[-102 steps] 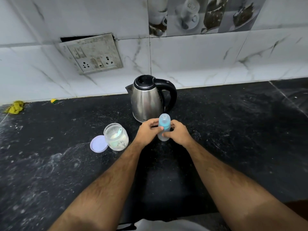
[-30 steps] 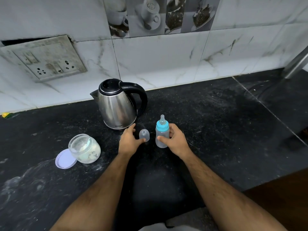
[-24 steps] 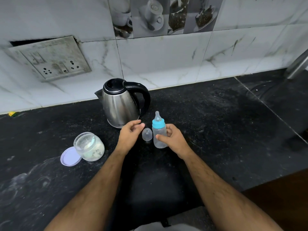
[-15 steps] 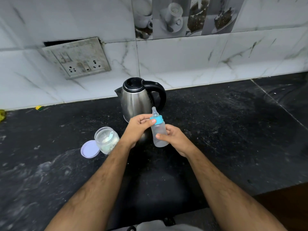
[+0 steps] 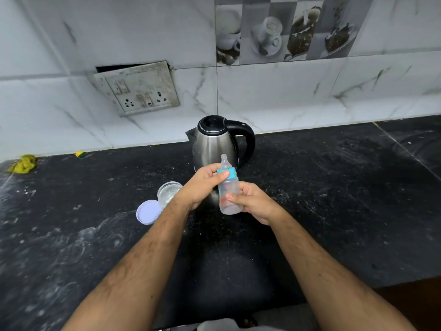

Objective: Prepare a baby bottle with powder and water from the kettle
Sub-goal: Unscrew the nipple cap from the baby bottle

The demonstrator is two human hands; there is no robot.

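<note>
**Bottle in both hands, ring abt to come off**

My right hand [image 5: 254, 201] grips the baby bottle [image 5: 228, 192] round its lower body, held up off the bench [image 5: 334, 187], tilted a bit, just in front of the kettle [image 5: 214, 144]. My left hand [image 5: 202, 185] pinches the blue ring [image 5: 226, 174] under the teat [image 5: 224, 161], thumb and fingers curled on it.

Handling, my guess: bottle looks like thin clear plastic, light, seems empty, so it'll squash if I squeeze hard. Best hold low on the body w/ right, twist at the ring w/ left; leave the teat alone, it's soft and will just flex. Plastic may slip in the hand.

Room: powder jar [image 5: 168, 193] sits open just left of my left wrist, its lid [image 5: 148, 212] flat beside it, so watch the elbow there. Kettle close behind the bottle, handle to the right. Right side of the bench has plenty of open space; front edge is near my body.
</note>
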